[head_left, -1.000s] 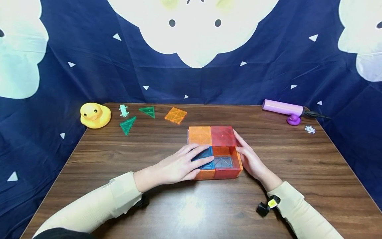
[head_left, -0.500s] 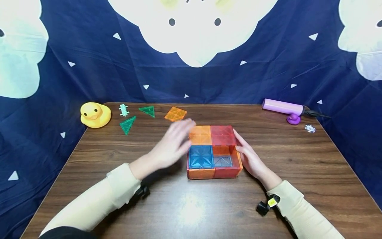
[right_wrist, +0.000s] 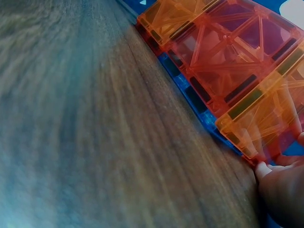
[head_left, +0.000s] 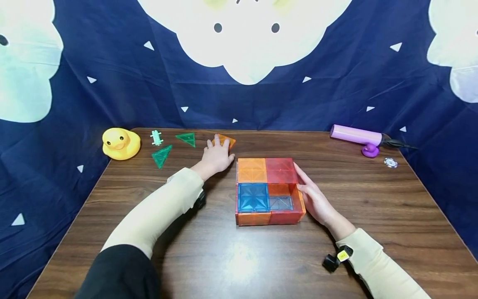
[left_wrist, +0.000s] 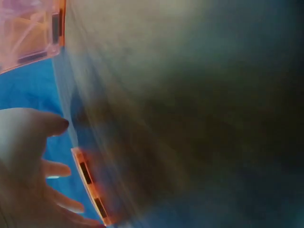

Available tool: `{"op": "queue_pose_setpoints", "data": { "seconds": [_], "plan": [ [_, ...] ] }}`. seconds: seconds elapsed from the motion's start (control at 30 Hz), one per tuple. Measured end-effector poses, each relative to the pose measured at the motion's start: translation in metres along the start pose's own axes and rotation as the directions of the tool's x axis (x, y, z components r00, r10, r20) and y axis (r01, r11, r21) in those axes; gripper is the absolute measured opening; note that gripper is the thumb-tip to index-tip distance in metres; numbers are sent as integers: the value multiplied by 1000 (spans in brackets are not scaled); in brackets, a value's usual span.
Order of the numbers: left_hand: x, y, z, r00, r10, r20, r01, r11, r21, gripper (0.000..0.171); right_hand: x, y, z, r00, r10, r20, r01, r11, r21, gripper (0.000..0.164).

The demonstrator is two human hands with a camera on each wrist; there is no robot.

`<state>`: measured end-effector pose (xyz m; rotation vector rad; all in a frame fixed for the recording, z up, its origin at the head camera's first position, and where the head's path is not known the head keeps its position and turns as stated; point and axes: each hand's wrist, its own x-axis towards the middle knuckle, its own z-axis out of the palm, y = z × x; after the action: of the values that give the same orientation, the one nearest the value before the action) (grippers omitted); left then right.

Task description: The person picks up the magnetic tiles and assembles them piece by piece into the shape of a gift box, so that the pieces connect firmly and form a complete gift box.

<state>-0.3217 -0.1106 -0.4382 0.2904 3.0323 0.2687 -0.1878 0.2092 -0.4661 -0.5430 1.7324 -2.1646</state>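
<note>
Head view: orange tile point(head_left: 229, 141), corner rightward, under outspread left grip point(head_left: 215, 157); straight-fingered right grip point(head_left: 316, 202) touches box point(head_left: 279, 170).

This is a cloth-screened tabletop play corner; whether it stands in a home or a studio cannot be told. Navy cloth point(head_left: 209, 99) with white cloud shapes point(head_left: 246, 45) spans the top and both sides, surrounding a wood-grain table point(head_left: 284, 257). Toys mark it: a yellow duck point(head_left: 121, 143) at left, a purple duck point(head_left: 370, 150) at right, a translucent tile box point(head_left: 280, 170) near the centre.
</note>
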Motion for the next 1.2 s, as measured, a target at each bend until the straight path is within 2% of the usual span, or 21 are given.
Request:
{"op": "queue_pose_setpoints", "data": {
  "seconds": [0.13, 0.27, 0.43, 0.53, 0.6, 0.73, 0.83, 0.93, 1.0, 1.07, 1.17, 1.2],
  "plan": [
    [8, 6, 2, 999, -45, 16, 44, 998, 40, 56, 0, 0, 0, 1000, -6, 7, 6, 1000, 0, 67],
    [11, 7, 1, 999, -37, -19, 37, 999, 39, 49, 0, -1, 0, 1000, -8, 5, 8, 1000, 0, 67],
    [12, 3, 1, 998, -22, -52, 23, 999, 27, 57, 1, -2, 0, 1000, -2, 5, 2, 1000, 12, 67],
    [10, 3, 1, 992, -8, -124, 15, 998, 54, 56, 0, -2, 0, 1000, 3, 6, -3, 1000, 15, 67],
    [6, 4, -2, 978, 16, -210, 2, 996, 86, 52, 0, -2, 1, 1000, 7, 4, -7, 1000, 15, 67],
    [-5, 6, -12, 920, 95, -381, -53, 991, 121, 46, -1, -1, 1, 1000, 3, 8, -4, 1000, 23, 67],
    [-16, 9, -23, 877, 170, -450, -135, 985, 109, 46, -1, 0, 1, 1000, -4, 9, 4, 1000, 28, 67],
    [-31, 14, -36, 831, 254, -495, -242, 966, 90, 46, -1, 0, 1, 1000, -7, 6, 7, 1000, 27, 68],
    [-43, 20, -43, 791, 323, -520, -323, 942, 94, 47, -1, 0, 1, 1000, -11, 6, 10, 1000, 27, 68],
    [-58, 29, -49, 746, 402, -530, -410, 906, 110, 47, -1, 0, 1, 1000, -14, 7, 14, 1000, 26, 68],
    [-83, 48, -52, 676, 527, -515, -540, 830, 141, 47, 0, 1, 0, 1000, -25, 12, 25, 999, 35, 68],
    [-91, 54, -52, 658, 564, -500, -578, 803, 146, 46, 0, 1, 0, 1000, -26, 14, 25, 999, 39, 68]
  ]
}}
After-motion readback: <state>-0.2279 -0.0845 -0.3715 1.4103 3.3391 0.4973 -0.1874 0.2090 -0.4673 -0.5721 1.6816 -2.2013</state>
